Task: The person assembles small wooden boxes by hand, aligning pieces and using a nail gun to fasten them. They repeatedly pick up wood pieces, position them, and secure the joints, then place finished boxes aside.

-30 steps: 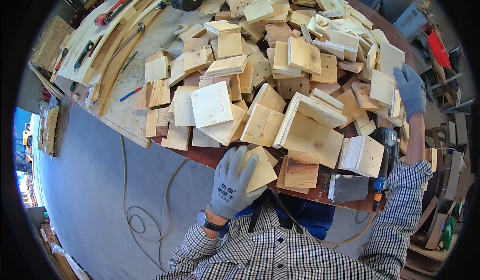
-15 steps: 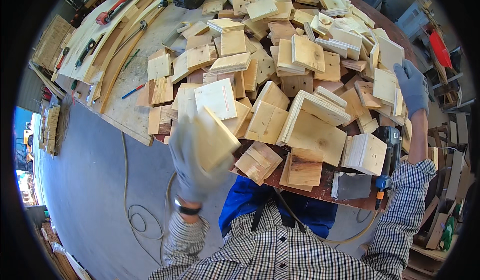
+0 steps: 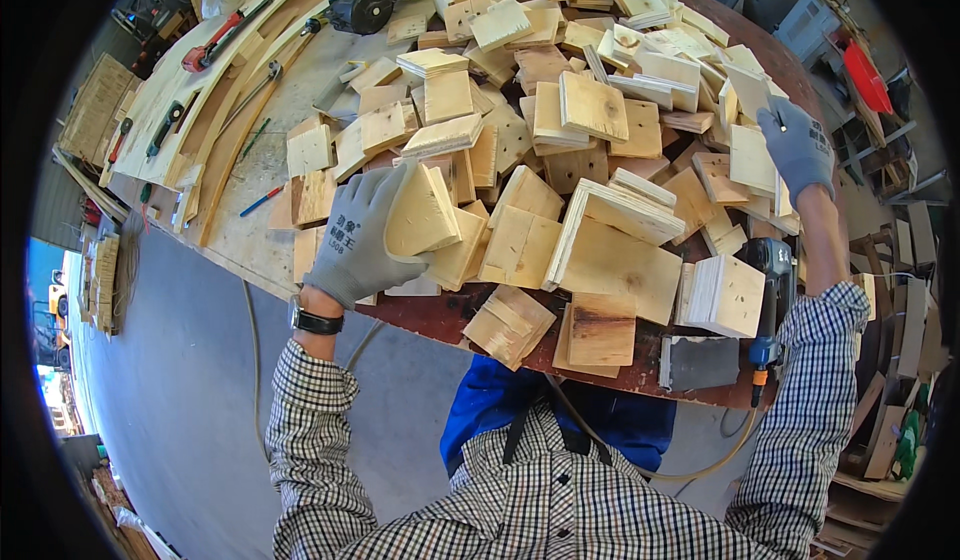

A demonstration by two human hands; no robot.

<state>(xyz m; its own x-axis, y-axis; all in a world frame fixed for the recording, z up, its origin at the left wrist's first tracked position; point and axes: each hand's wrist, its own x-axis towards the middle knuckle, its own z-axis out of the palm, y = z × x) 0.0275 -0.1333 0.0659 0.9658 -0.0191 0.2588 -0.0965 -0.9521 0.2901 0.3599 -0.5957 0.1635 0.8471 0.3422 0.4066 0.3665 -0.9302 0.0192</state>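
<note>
My left hand (image 3: 362, 240), in a grey work glove, grips a pale square wooden block (image 3: 425, 212) at the left front of the heap. Its thumb lies along the block's near edge, and the other fingers are partly hidden behind it. A sliver of whitish board (image 3: 412, 288) shows just below that hand. My right hand (image 3: 798, 145), also gloved, is at the heap's right side. Its bent fingers close on the edge of a thin pale wooden block (image 3: 748, 91). Between the hands lie many loose plywood and timber blocks (image 3: 615, 245), stacked and tilted at various angles.
A black air-powered tool (image 3: 770, 290) with a hose lies at the table's right front edge, beside a grey-faced block (image 3: 700, 362). Long wooden strips (image 3: 235, 85), a red-handled tool (image 3: 215, 45) and a black tool (image 3: 367, 5) lie at the far left. A blue pen (image 3: 262, 201) rests nearby.
My left hand, blurred and nearer to me before, has moved forward to the heap with a block. The white board with a red mark no longer shows on top. My right hand has shifted slightly left.
</note>
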